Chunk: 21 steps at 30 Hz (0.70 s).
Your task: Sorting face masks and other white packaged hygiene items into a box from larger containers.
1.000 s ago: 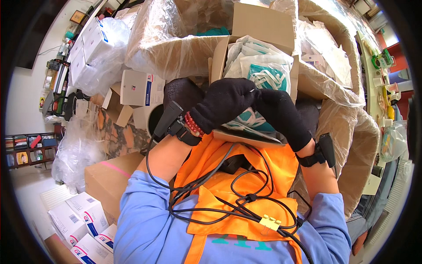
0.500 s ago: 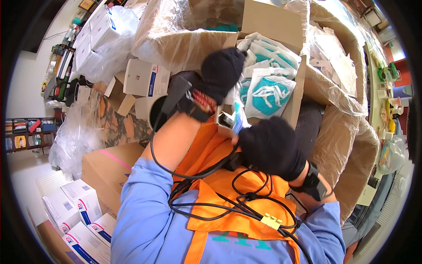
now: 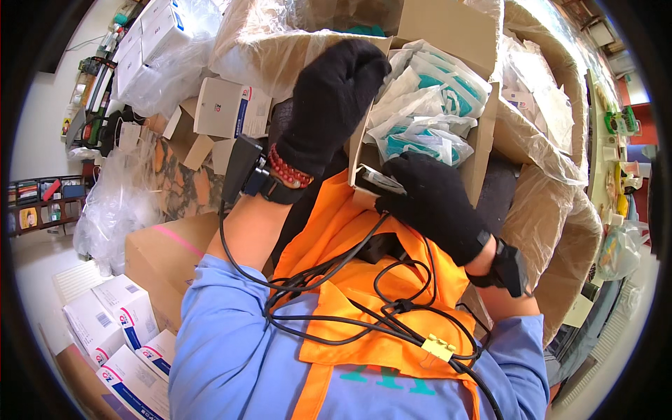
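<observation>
Between my two hands stands an open cardboard box (image 3: 484,143) filled with teal face masks in clear white-edged packets (image 3: 448,91). My left hand (image 3: 334,101), in a black glove, is closed in a curl at the box's far left wall, its fingertips turned inward. At the near left corner is my right hand (image 3: 430,196), also black-gloved, with its fingers bent down over the box end. A pale, shiny strip (image 3: 381,180) shows between its thumb and fingers; I cannot make out what it is. The right fingertips are partly hidden.
Large plastic-lined cartons (image 3: 553,217) stand to the right and behind. At left are white printed boxes (image 3: 227,108), crumpled clear plastic (image 3: 115,210) and a brown carton (image 3: 164,262). More white boxes (image 3: 136,381) stack at lower left. Black cables (image 3: 399,308) lie across my orange apron (image 3: 336,308).
My left hand has moved left and up, away from the near packets. My right hand has shifted up to the box end. The upper packet has slid down and the packets lie differently.
</observation>
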{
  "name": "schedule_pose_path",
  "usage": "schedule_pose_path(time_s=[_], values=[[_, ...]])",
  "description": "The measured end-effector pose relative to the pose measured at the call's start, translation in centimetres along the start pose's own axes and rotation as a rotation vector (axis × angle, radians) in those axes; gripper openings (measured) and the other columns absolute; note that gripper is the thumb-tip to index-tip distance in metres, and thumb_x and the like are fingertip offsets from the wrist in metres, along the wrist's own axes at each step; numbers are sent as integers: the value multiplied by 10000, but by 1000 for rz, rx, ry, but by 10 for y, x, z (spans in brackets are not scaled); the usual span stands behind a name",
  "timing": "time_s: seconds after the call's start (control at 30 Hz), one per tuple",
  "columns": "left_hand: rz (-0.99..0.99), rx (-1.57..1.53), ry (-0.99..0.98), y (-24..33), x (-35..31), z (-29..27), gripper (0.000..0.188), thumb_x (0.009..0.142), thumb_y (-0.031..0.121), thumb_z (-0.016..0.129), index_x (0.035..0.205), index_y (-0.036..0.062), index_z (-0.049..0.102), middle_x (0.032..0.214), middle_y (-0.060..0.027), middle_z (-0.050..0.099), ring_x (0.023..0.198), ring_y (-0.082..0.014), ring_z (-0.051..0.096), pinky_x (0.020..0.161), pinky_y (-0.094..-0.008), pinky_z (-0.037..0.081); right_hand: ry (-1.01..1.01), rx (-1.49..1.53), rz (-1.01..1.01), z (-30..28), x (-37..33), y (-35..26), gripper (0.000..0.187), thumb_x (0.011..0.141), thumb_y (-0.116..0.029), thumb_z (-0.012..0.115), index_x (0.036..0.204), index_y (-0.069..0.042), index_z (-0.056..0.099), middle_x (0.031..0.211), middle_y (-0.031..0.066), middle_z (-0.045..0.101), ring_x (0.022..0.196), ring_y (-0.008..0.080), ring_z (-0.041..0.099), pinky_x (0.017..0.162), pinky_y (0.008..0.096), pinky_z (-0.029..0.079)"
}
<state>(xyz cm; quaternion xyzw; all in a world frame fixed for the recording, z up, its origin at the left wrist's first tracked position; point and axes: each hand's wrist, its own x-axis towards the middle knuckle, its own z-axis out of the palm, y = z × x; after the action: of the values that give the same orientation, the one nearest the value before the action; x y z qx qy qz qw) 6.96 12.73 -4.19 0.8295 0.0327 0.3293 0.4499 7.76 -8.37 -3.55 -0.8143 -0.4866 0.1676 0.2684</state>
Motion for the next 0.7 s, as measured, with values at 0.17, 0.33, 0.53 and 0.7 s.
schedule_pose_path(time_s=[0.17, 0.33, 0.53, 0.7], values=[[-133, -269, -301, 3, -17, -11, 143, 940, 133, 598, 1022, 27, 648, 894, -43, 662, 835, -109, 609, 770, -267, 502, -226, 302, 109, 7, 8, 27, 410, 758, -285, 765, 1058, -30, 654, 977, 186, 664, 917, 345, 639, 794, 405, 503], [-193, -352, -343, -7, -25, -15, 180, 967, 166, 551, 1008, 16, 643, 893, -69, 662, 863, -121, 616, 764, -269, 502, -48, 618, 165, 13, 1, 40, 447, 784, -305, 763, 1109, -22, 648, 1041, 185, 675, 929, 306, 659, 813, 370, 504], [-192, -9, -438, 9, -26, -17, 175, 968, 175, 542, 994, 35, 644, 892, -101, 656, 845, -149, 630, 755, -270, 507, -160, 420, 116, 10, 8, 30, 419, 800, -262, 740, 1127, -16, 648, 1028, 196, 679, 915, 304, 663, 828, 363, 502], [35, 116, -331, -10, -28, -17, 167, 938, 184, 591, 974, 32, 651, 879, -87, 670, 803, -158, 632, 735, -266, 501, -100, 253, 163, 12, 3, 47, 376, 804, -241, 722, 1118, -42, 664, 994, 188, 686, 920, 340, 662, 822, 363, 509]])
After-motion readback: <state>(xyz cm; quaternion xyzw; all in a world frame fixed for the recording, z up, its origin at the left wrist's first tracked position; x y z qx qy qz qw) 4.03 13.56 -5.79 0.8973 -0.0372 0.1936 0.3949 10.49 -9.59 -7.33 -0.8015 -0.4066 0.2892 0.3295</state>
